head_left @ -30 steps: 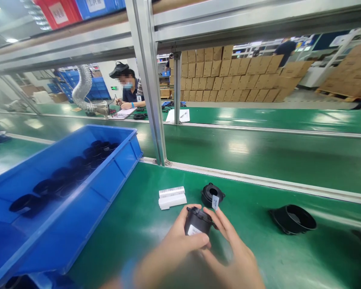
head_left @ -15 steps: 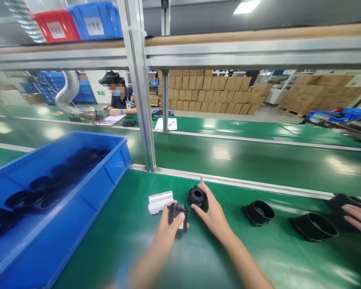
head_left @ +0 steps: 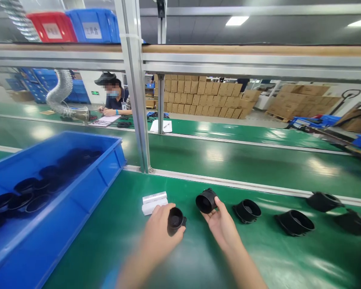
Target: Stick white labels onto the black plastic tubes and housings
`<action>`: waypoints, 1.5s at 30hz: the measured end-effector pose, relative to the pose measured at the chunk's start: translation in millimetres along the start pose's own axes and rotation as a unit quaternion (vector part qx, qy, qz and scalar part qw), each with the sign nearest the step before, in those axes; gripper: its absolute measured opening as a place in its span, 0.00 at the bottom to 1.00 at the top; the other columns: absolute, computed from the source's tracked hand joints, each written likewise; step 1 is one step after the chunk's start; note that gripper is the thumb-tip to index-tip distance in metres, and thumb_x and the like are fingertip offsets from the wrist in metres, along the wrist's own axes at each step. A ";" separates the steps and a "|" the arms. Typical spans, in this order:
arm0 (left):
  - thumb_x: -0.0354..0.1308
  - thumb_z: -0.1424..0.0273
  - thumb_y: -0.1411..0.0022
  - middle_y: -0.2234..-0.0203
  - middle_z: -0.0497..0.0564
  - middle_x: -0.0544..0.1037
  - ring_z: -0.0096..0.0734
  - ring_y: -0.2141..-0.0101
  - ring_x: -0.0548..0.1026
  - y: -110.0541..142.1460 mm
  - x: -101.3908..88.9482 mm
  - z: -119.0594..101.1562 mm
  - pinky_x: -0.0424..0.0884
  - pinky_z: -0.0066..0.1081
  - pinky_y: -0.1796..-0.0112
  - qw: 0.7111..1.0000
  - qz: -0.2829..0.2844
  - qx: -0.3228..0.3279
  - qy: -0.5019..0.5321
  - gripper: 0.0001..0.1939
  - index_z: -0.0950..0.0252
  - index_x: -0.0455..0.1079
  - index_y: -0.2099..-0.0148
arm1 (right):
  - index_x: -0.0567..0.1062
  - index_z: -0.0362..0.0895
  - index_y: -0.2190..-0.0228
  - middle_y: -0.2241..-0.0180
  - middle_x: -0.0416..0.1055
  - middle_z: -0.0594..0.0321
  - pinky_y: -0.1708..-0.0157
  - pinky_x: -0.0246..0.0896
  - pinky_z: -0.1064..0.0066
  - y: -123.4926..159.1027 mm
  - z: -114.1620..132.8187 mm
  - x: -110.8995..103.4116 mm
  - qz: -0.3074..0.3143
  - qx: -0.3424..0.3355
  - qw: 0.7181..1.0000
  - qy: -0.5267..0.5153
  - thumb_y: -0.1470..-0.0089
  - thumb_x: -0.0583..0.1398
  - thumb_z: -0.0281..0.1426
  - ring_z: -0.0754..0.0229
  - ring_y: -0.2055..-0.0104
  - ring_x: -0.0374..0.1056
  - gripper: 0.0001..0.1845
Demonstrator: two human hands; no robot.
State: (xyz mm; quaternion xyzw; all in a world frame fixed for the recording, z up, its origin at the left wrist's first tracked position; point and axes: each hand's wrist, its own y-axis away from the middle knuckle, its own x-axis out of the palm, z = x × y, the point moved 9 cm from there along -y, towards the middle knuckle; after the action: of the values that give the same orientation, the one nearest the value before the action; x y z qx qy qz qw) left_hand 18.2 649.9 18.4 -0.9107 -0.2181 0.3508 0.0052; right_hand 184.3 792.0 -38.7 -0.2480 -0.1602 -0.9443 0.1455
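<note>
My left hand (head_left: 158,235) is closed around a small black cup-shaped plastic part (head_left: 175,220), its open mouth facing me. My right hand (head_left: 221,222) grips a second black round part (head_left: 206,200) and holds it tilted just above the green belt (head_left: 198,257). A white label block (head_left: 154,201) lies on the belt just beyond my left hand. To the right of my right hand, black funnel-shaped parts stand in a row: one (head_left: 247,210) close by, another (head_left: 295,222) further along.
A large blue bin (head_left: 87,196) with several black ring parts sits tilted at the left. An aluminium post (head_left: 135,100) rises behind the belt. More black parts (head_left: 323,200) lie at the far right. A person (head_left: 114,98) sits at a far bench.
My right hand has picked up the black part that lay on the belt. My left hand turned its part so the opening faces me. Another person's hand at the right edge is gone.
</note>
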 end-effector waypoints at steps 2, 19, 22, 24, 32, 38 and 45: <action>0.60 0.68 0.44 0.53 0.58 0.74 0.52 0.51 0.68 -0.8 8.7 -2.3 0.67 0.49 0.51 0.998 0.016 0.038 -0.043 0.25 0.63 0.66 0.43 | 0.74 0.46 0.59 0.62 0.78 0.61 0.58 0.73 0.69 2.2 -1.3 4.7 0.004 0.009 1.000 -0.017 0.51 0.69 0.45 0.57 0.58 0.73 0.22; 0.53 0.58 0.34 0.67 0.54 0.73 0.33 0.70 0.74 14.1 12.0 -7.2 0.71 0.31 0.69 0.934 0.015 -0.019 0.355 0.16 0.65 0.68 0.53 | 0.77 0.40 0.56 0.56 0.76 0.51 0.56 0.69 0.63 43.8 -4.3 52.6 0.159 0.069 0.981 -0.082 0.42 0.62 0.43 0.48 0.53 0.73 0.20; 0.53 0.54 0.34 0.69 0.54 0.73 0.32 0.73 0.75 14.4 26.3 -7.8 0.69 0.30 0.72 0.892 0.080 -0.046 0.443 0.20 0.67 0.67 0.54 | 0.76 0.40 0.55 0.57 0.77 0.51 0.60 0.69 0.66 47.1 -7.0 54.7 0.165 0.088 0.980 -0.063 0.42 0.61 0.45 0.50 0.57 0.74 0.22; 0.52 0.53 0.34 0.69 0.55 0.75 0.33 0.74 0.76 14.5 32.7 -8.7 0.68 0.29 0.73 0.865 0.119 -0.071 0.483 0.21 0.69 0.67 0.56 | 0.75 0.40 0.54 0.58 0.77 0.52 0.60 0.69 0.67 49.2 -4.7 53.6 0.153 0.082 0.985 -0.023 0.42 0.61 0.47 0.51 0.56 0.73 0.24; 0.58 0.48 0.39 0.60 0.65 0.79 0.44 0.61 0.80 25.0 51.3 -16.8 0.72 0.37 0.60 0.803 0.214 -0.149 0.536 0.31 0.72 0.65 0.48 | 0.69 0.47 0.49 0.71 0.74 0.64 0.74 0.64 0.68 61.0 25.7 47.2 0.080 -0.056 0.913 0.396 0.46 0.59 0.51 0.55 0.72 0.69 0.29; 0.61 0.49 0.41 0.60 0.62 0.79 0.42 0.63 0.80 39.1 68.5 -12.3 0.72 0.38 0.61 0.780 0.247 -0.184 0.545 0.33 0.71 0.63 0.45 | 0.62 0.49 0.42 0.73 0.71 0.67 0.74 0.58 0.67 76.1 26.5 62.7 0.090 -0.125 0.781 0.605 0.42 0.54 0.46 0.54 0.75 0.68 0.30; 0.64 0.58 0.39 0.49 0.64 0.73 0.46 0.55 0.78 37.8 61.5 -14.5 0.70 0.46 0.51 0.734 0.228 -0.202 0.607 0.35 0.65 0.54 0.37 | 0.58 0.49 0.38 0.67 0.75 0.63 0.70 0.61 0.63 77.9 22.6 63.8 0.081 -0.134 0.716 0.680 0.39 0.51 0.48 0.48 0.67 0.73 0.32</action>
State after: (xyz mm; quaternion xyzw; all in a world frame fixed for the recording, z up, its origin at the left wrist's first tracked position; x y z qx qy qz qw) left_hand 83.0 642.4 -15.9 -0.9322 -0.0197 -0.3381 -0.1278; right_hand 168.2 717.4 30.8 0.4320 0.1305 -0.8548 0.2562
